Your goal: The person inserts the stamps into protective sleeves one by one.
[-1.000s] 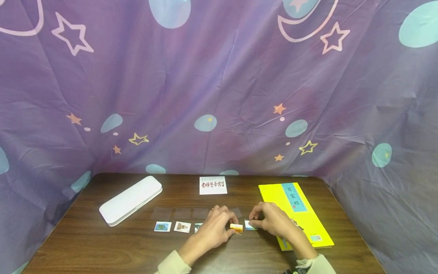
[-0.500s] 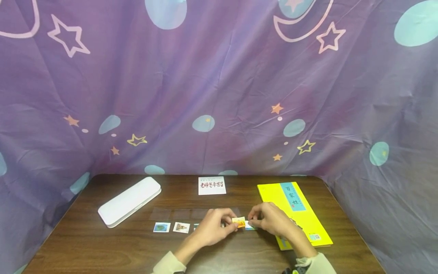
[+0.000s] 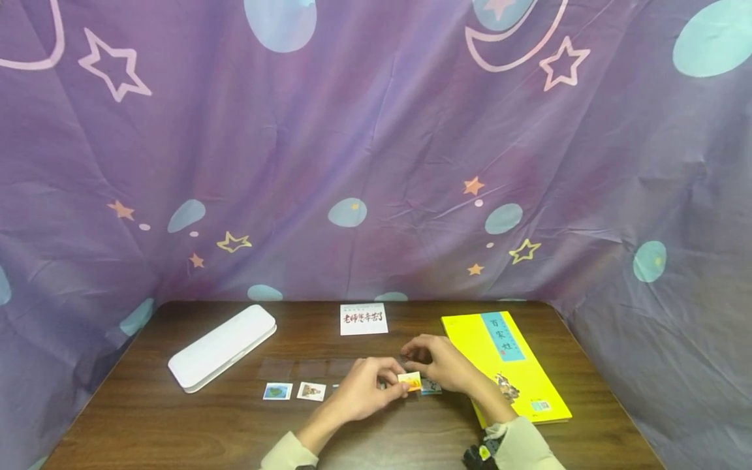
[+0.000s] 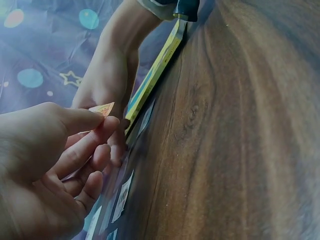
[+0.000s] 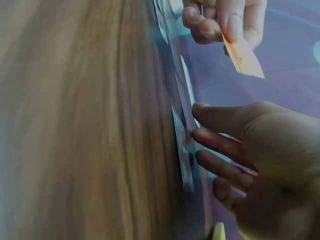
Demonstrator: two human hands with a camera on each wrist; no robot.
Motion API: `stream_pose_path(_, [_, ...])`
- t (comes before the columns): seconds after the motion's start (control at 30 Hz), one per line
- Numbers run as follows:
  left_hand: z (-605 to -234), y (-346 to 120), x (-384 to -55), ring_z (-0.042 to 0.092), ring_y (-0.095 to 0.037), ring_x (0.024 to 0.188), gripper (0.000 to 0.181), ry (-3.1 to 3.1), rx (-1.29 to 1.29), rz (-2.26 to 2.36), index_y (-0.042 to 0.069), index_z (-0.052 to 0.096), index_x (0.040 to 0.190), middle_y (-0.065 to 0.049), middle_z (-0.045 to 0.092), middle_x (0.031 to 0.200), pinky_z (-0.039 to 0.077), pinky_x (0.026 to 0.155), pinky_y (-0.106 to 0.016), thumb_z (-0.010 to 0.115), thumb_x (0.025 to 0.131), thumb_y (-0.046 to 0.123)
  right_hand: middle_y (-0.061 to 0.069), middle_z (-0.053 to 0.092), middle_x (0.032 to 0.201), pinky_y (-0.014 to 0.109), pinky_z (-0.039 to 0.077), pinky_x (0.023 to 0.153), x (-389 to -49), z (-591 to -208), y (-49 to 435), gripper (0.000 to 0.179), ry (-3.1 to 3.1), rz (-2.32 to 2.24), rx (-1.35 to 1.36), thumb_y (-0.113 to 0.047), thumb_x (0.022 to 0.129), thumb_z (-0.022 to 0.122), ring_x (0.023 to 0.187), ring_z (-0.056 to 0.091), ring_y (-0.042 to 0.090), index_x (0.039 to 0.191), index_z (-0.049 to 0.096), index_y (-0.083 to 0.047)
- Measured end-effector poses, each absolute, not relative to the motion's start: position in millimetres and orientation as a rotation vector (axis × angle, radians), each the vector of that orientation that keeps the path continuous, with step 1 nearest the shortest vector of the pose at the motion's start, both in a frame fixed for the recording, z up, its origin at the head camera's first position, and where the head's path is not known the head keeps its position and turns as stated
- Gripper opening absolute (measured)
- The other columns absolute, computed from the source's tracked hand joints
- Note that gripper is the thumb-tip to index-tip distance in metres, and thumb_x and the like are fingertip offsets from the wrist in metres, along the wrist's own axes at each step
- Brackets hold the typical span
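Note:
My left hand (image 3: 370, 386) pinches a small yellow and orange stamp (image 3: 410, 380) between thumb and finger, just above the table. That stamp (image 5: 245, 59) hangs tilted from the fingertips in the right wrist view. My right hand (image 3: 442, 363) is close by on the right, its fingertips at the far edge of a clear plastic strip (image 3: 310, 369). Thumb and fingers of the right hand (image 5: 250, 150) stand apart in the right wrist view, with nothing seen between them. A blue stamp (image 3: 277, 391) and a brown one (image 3: 311, 391) lie left; another (image 3: 431, 386) lies partly under the right hand.
A white case (image 3: 223, 349) lies at the left of the wooden table (image 3: 205, 424). A white card with red writing (image 3: 363, 318) is at the back, and a yellow book (image 3: 470, 326) lies at the right, partly under the right forearm. A purple curtain (image 3: 294, 163) hangs behind.
My left hand has lifted the yellow stamp and turned its face up to view. The right hand has left the rightmost stamp and shifted left and away to the plastic strip.

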State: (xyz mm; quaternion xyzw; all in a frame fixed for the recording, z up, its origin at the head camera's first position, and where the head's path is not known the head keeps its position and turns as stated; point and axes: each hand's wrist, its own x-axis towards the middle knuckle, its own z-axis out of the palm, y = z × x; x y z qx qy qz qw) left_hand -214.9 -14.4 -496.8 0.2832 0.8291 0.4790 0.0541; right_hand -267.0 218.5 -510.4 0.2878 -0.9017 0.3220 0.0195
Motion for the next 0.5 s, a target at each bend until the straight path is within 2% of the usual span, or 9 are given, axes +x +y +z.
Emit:
stream_pose_path(0.1, [-497, -15, -216, 0.061, -0.003, 0.065, 0.016, 2.522, 0.864, 1.461, 0.012, 0.078, 0.108, 0.001, 0.085, 0.093, 0.048, 0.063, -0.017, 0.083, 0.095, 0.019, -0.002, 0.074, 0.095, 0.025, 0.056, 0.078, -270, -512, 210, 0.021, -2.788, 1.004, 0.871, -0.009, 0.09, 0.087, 0.085, 0.066, 0.009, 0.11, 0.079, -0.011])
stream_pose_path(0.23, [-498, -16, -216, 0.058, -0.003, 0.062, 0.018, 2.536, 0.867, 1.447, 0.012, 0.078, 0.109, 0.001, 0.085, 0.093, 0.047, 0.062, -0.017, 0.083, 0.095, 0.021, -0.003, 0.068, 0.088, 0.023, 0.051, 0.073, -270, -511, 203, 0.019, -2.819, 0.97, 0.804, -0.009, 0.085, 0.091, 0.081, 0.061, 0.011, 0.101, 0.08, -0.014])
stream_pose_path(0.5, [-497, -16, -216, 0.067, 0.001, 0.075, 0.014, 2.518, 0.841, 1.466, 0.016, 0.079, 0.106, 0.005, 0.084, 0.092, 0.053, 0.074, -0.019, 0.084, 0.094, 0.021, -0.006, 0.065, 0.087, 0.024, 0.047, 0.073, -267, -508, 199, 0.014, -2.883, 0.927, 0.688, -0.012, 0.085, 0.091, 0.079, 0.057, 0.01, 0.089, 0.079, -0.019])
